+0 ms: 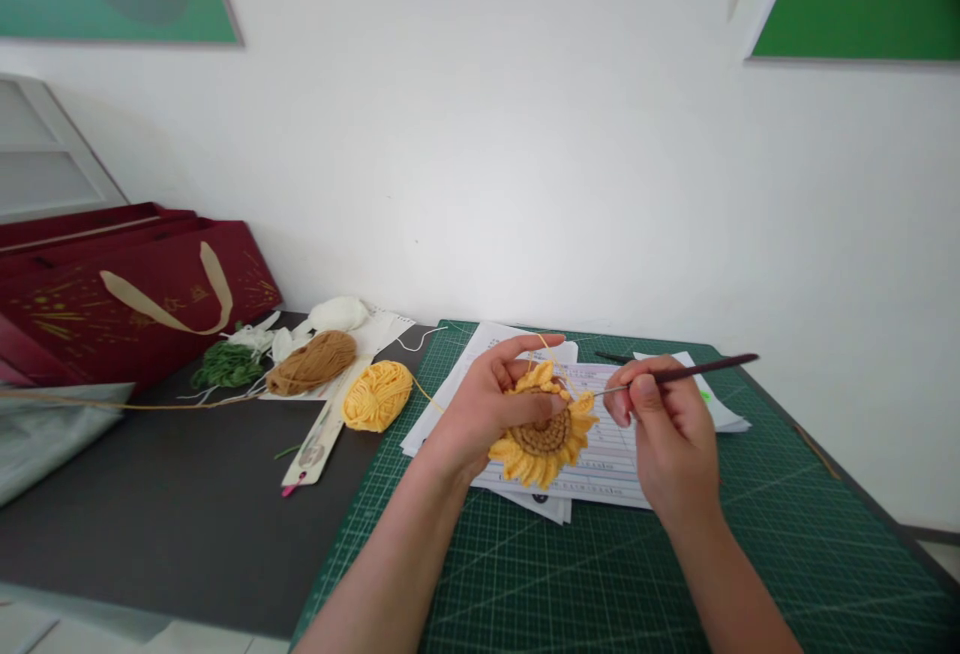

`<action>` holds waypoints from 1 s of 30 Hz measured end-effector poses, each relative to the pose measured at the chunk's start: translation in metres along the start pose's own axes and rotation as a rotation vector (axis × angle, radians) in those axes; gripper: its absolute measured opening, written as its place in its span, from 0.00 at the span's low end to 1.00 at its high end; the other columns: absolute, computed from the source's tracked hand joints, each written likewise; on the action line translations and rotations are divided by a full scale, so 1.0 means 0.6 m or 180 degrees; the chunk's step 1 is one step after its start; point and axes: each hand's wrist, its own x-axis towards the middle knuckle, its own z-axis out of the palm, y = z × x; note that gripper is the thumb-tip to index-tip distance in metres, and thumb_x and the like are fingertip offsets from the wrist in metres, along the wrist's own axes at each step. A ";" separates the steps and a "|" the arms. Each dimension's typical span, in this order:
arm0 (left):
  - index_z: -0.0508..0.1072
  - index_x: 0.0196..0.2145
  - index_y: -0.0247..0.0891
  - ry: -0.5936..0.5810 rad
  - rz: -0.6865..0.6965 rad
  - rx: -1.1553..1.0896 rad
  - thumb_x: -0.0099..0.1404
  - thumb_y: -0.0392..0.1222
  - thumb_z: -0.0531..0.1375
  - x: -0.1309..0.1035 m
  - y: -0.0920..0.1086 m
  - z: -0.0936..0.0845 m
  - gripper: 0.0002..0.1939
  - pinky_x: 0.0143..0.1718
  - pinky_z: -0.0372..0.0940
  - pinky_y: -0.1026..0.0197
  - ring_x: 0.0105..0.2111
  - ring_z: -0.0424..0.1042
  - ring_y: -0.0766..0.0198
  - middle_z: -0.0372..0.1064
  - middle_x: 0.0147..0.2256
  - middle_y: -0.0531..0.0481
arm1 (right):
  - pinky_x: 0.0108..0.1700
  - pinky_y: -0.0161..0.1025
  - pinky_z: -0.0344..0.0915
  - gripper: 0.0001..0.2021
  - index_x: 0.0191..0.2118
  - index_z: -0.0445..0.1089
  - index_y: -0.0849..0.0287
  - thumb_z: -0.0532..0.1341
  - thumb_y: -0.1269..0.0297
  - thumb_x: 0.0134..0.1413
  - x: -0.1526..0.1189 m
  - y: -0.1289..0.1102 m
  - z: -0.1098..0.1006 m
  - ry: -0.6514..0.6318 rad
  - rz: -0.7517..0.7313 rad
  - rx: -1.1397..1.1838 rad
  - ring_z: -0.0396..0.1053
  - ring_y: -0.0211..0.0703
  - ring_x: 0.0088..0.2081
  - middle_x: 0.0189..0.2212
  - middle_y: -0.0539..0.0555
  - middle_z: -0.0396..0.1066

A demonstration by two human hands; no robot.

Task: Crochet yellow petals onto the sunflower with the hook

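A crocheted sunflower (541,436) with a brown centre and yellow petals is pinched in my left hand (487,404), thumb across its face. Yellow yarn runs up over the raised left index finger. My right hand (675,434) grips a crochet hook (701,368) by its dark handle; the thin metal shaft points left and its tip meets the petals at the flower's right edge. From the yellow yarn ball (377,396), left of my left hand, a strand leads toward the work.
Printed papers (600,474) lie under my hands on a green cutting mat (495,574). Farther left are brown yarn (312,364), green yarn (227,365), white yarn (337,314) and a bookmark (306,462). Red gift bags (150,304) stand against the white wall (525,154).
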 end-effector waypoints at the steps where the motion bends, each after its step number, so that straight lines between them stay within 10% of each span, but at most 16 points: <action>1: 0.73 0.56 0.37 -0.0010 0.0005 0.0005 0.48 0.35 0.76 0.000 0.000 0.000 0.37 0.40 0.68 0.56 0.34 0.77 0.60 0.79 0.35 0.46 | 0.29 0.37 0.55 0.09 0.34 0.68 0.55 0.59 0.59 0.67 0.003 0.001 0.003 -0.0059 0.0302 0.0338 0.58 0.36 0.24 0.21 0.45 0.61; 7: 0.74 0.56 0.38 0.0123 0.0094 0.0014 0.48 0.33 0.75 0.001 -0.004 -0.003 0.36 0.42 0.69 0.54 0.35 0.77 0.58 0.78 0.34 0.48 | 0.29 0.35 0.57 0.15 0.28 0.61 0.56 0.62 0.58 0.63 0.011 -0.002 0.014 -0.0344 0.1002 0.0759 0.58 0.35 0.25 0.23 0.46 0.62; 18: 0.77 0.53 0.39 0.0358 0.0382 -0.0133 0.50 0.34 0.75 0.001 -0.016 0.020 0.31 0.36 0.67 0.61 0.30 0.74 0.65 0.77 0.31 0.51 | 0.41 0.46 0.66 0.04 0.36 0.70 0.51 0.66 0.67 0.59 0.001 0.023 0.003 0.0017 -0.0869 -0.0668 0.70 0.44 0.36 0.32 0.50 0.72; 23: 0.79 0.51 0.37 0.0069 -0.0193 -0.0899 0.46 0.31 0.75 0.002 -0.019 0.027 0.32 0.39 0.68 0.61 0.31 0.75 0.64 0.79 0.34 0.49 | 0.41 0.47 0.66 0.16 0.40 0.76 0.46 0.66 0.79 0.53 0.005 0.015 -0.014 -0.0124 -0.2379 -0.1852 0.71 0.44 0.36 0.33 0.50 0.74; 30: 0.81 0.48 0.35 -0.0213 -0.0469 -0.1027 0.45 0.30 0.74 0.000 -0.013 0.024 0.30 0.40 0.68 0.60 0.31 0.76 0.62 0.79 0.33 0.46 | 0.32 0.41 0.64 0.05 0.37 0.68 0.53 0.62 0.59 0.63 0.004 0.003 0.018 0.0190 -0.0843 0.0138 0.69 0.44 0.31 0.29 0.51 0.69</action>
